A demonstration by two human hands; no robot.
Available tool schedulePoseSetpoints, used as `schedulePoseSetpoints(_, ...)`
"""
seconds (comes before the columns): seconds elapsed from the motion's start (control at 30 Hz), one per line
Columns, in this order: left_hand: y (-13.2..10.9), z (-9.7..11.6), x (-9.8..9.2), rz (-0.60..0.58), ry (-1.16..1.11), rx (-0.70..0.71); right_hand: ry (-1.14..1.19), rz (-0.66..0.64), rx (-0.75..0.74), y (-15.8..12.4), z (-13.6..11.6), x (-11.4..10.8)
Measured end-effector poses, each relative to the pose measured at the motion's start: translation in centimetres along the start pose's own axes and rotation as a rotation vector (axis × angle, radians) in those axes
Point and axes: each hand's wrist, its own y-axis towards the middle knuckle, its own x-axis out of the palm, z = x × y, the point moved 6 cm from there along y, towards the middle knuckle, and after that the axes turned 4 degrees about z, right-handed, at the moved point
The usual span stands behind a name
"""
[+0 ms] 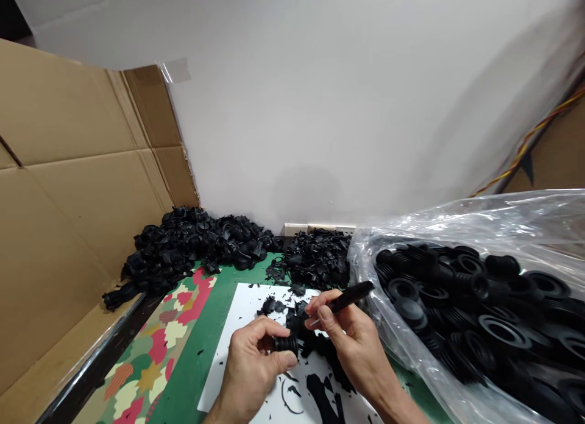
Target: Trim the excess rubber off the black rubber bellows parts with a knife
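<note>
Low in the middle of the head view, my left hand (251,363) pinches a black ribbed rubber bellows (284,345) between thumb and fingers. Close on its right, my right hand (350,339) is closed around a dark-handled trimming knife (350,297), whose thin metal tip (314,322) points left toward the bellows. The tip looks apart from the rubber. Under both hands lies a white sheet (237,326) strewn with black rubber scraps (320,393) and a thin cut ring (287,396).
A clear plastic bag (365,253) of black bellows (470,290) stands at right. Piles of bellows (183,247) and shavings (317,253) lie along the wall (320,107). At left rises a cardboard sheet (82,131) beside a patterned strip (158,351) on the green surface (201,351).
</note>
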Motion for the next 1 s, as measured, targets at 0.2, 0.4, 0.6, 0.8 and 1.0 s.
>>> schedulePoseSetpoints(0.2, 0.1, 0.4, -0.1, 0.008, 0.003, -0.002, -0.215, -0.054, -0.013, 0.2, -0.5, -0.1)
schedulePoseSetpoints(0.4, -0.1, 0.4, -0.4, 0.037, 0.083, 0.023, -0.080, -0.059, -0.102, -0.2, -1.1, 0.2)
schedulePoseSetpoints(0.6, -0.3, 0.6, -0.4, 0.040, 0.182, 0.086, 0.088, -0.118, -0.097, -0.6, -1.4, 0.7)
schedulePoseSetpoints(0.8, -0.4, 0.8, -0.2, 0.012, 0.260, 0.140, 0.076, -0.162, -0.115, -0.9, -2.0, 1.4)
schedulePoseSetpoints(1.0, -0.4, 0.7, -0.2, 0.014, 0.263, 0.129, 0.004, -0.157, -0.205, -1.0, -2.5, 1.6)
